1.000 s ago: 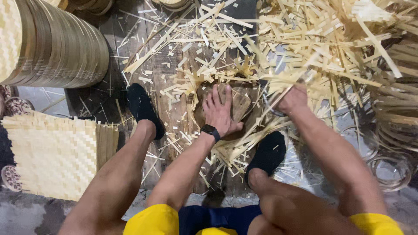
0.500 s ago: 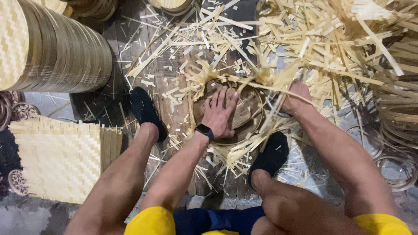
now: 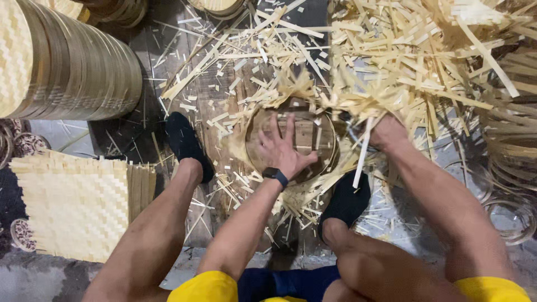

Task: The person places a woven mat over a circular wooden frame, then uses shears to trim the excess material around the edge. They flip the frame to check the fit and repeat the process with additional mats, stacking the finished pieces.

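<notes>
Since half a second back, my view has slid a little and the left hand has spread wider over the round woven bamboo basket in its thin wooden hoop, while the right hand has pulled in closer to the hoop's right edge. That basket lies flat on the dark floor between my two black-socked feet, directly ahead of me. My left hand presses on it with fingers open and splayed, palm down, holding nothing, only pinning the weave. The right hand is closed around something at the rim; I take it for a small cutting tool, but loose strips hide most of it, so I cannot tell what it grips. One pale bamboo strip hangs down beside that fist.

I judge the step in hand to be trimming the protruding strip ends around the rim. What comes next seems to call for steady downward pressure from the left while the basket is turned, keeping those spread fingers away from the edge.

Around this lie a heap of cut bamboo offcuts, a stack of finished round woven trays and flat square woven mats.
</notes>
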